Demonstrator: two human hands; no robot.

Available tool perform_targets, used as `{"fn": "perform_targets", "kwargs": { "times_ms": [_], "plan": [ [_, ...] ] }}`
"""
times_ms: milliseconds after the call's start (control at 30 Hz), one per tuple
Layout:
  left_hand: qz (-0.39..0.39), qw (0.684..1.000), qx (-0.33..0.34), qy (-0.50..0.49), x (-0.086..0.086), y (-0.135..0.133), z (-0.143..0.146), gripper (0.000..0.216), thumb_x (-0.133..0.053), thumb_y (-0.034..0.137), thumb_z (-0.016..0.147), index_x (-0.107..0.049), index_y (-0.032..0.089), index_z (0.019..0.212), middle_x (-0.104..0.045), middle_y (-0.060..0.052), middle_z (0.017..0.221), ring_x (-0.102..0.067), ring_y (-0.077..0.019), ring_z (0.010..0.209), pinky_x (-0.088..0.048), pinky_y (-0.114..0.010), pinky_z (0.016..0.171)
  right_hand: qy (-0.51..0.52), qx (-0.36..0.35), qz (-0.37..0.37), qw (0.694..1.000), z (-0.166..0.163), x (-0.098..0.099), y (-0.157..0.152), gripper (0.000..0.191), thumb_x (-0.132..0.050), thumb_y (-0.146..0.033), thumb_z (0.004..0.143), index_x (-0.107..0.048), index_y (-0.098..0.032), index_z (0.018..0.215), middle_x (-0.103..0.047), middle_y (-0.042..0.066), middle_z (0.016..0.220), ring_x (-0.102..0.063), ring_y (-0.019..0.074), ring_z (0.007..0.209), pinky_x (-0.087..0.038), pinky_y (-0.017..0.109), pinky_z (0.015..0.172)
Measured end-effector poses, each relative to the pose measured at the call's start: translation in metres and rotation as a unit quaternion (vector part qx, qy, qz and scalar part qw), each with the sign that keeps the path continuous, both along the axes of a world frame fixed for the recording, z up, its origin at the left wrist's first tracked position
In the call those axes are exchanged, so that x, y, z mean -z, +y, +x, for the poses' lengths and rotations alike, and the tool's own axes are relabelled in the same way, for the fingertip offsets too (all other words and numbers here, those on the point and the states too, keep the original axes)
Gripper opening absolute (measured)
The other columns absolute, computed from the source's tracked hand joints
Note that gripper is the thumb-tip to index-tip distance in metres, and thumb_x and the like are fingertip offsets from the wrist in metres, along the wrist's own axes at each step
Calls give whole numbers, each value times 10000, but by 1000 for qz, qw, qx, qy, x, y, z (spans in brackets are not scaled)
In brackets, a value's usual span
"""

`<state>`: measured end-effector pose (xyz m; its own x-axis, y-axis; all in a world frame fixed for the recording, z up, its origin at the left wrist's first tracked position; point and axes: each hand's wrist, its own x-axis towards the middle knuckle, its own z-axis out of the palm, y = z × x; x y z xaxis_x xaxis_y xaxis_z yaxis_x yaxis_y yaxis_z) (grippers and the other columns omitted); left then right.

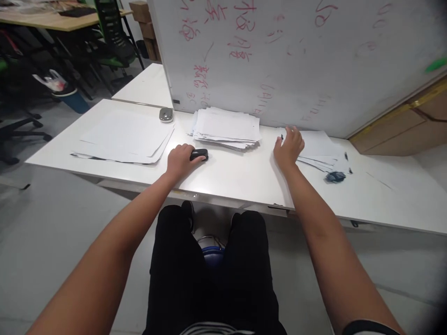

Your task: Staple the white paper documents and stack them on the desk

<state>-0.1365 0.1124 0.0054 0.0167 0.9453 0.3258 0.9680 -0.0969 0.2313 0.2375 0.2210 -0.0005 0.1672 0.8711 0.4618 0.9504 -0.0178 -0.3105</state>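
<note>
My left hand [179,162] rests on the white table, its fingers wrapped round a small black object [200,154] that looks like a stapler. Just beyond it lies a thick, uneven stack of white paper [226,124]. At the left edge of a fanned-out pile of papers [319,145] is my right hand [289,148], thumb and fingers apart and slightly curled. Nothing shows between them; whether the fingertips touch the paper I cannot tell. A dark crumpled piece [334,177] sits at the near side of that pile.
To the left, a flat pile of sheets [124,132] covers part of the white table [223,174], with a small grey-and-white device [166,115] behind it. A whiteboard [296,65] with red writing stands along the back. A cardboard box [401,123] is at the right.
</note>
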Motion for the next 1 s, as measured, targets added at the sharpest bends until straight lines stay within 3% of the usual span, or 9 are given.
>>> {"fn": "perform_targets", "kwargs": {
  "times_ms": [133, 233, 367, 433, 567, 733, 867, 1000],
  "plan": [
    [1, 1000, -5, 2, -2, 0, 1, 443, -501, 662, 859, -584, 231, 918, -627, -99, 896, -553, -271, 872, -368, -366, 684, 67, 85, -90, 990, 62, 12, 0, 710, -536, -409, 865, -305, -170, 1493, -312, 208, 1565, -229, 328, 1467, -122, 664, 1140],
    [-3, 1000, -11, 8, -4, 0, 2, 440, -500, 667, 852, -581, 238, 905, -627, -96, 887, -553, -273, 862, -373, -373, 683, 122, 131, -106, 978, 77, 26, -1, 803, -562, -513, 836, -287, -163, 1504, -399, 230, 1514, -299, 340, 1436, -39, 722, 1113],
    [-8, 1000, -17, 16, -5, 0, 3, 429, -499, 661, 847, -581, 244, 908, -629, -94, 896, -551, -276, 865, -380, -379, 689, 110, 125, -33, 986, 71, 34, -5, 497, -511, -454, 879, -554, -169, 1284, -543, 205, 1391, -423, 348, 1335, 30, 754, 1080],
    [-13, 1000, -21, 15, -6, 0, 4, 423, -503, 656, 842, -583, 248, 917, -633, -94, 907, -550, -279, 875, -382, -378, 693, 109, 117, -14, 987, 68, 33, -6, 395, -486, -401, 902, -607, -152, 1184, -608, 203, 1294, -488, 340, 1261, 23, 749, 1081],
    [-18, 999, -22, 17, -9, 0, 6, 428, -502, 658, 837, -583, 244, 911, -638, -96, 912, -552, -282, 887, -381, -375, 691, 129, 150, -20, 980, 67, 27, -6, 400, -473, -323, 916, -549, -128, 1257, -673, 189, 1128, -575, 316, 1147, -36, 719, 1098],
    [-17, 999, -25, 27, -11, 0, 7, 436, -499, 662, 840, -581, 240, 909, -642, -94, 910, -559, -284, 889, -382, -376, 686, 146, 164, -26, 975, 69, 22, -6, 496, -470, -241, 912, -437, -126, 1394, -689, 164, 1080, -620, 276, 1074, -193, 613, 1119],
    [-15, 999, -30, 30, -10, 0, 7, 437, -498, 663, 844, -583, 240, 917, -649, -93, 923, -565, -286, 894, -388, -380, 686, 193, 148, 8, 970, 71, 22, -7, 604, -439, -340, 944, -304, -138, 1497, -666, 190, 1099, -615, 312, 1068, -354, 577, 1027],
    [-17, 999, -33, 31, -10, 0, 7, 434, -497, 664, 846, -579, 245, 923, -658, -86, 929, -569, -284, 905, -397, -379, 699, 205, 144, 65, 966, 75, 26, -9, 607, -350, -446, 976, -261, -179, 1513, -621, 205, 1185, -608, 356, 1105, -422, 574, 955]
  ]
}}
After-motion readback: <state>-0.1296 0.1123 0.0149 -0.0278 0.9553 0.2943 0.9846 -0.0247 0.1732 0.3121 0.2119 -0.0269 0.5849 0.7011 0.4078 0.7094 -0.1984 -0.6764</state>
